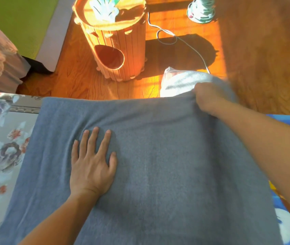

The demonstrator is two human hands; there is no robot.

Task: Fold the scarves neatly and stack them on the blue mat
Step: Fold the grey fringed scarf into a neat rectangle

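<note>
Large grey-blue knitted scarf (167,165) spread flat over floral grey bed cover (4,138), right edge overlapping bright blue patterned mat (289,225). Left hand (92,163) pressed palm-down on scarf, fingers straight and spread. Right hand (206,98) clenched on far right corner, cloth bunched and lifted. Beyond bed edge: orange slatted wooden barrel (117,46) on sunlit wooden floor (73,76), white cable (181,39) just beside.

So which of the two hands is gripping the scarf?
The right hand, bunching the grey scarf at its far edge. The left hand only lies flat on it.
</note>
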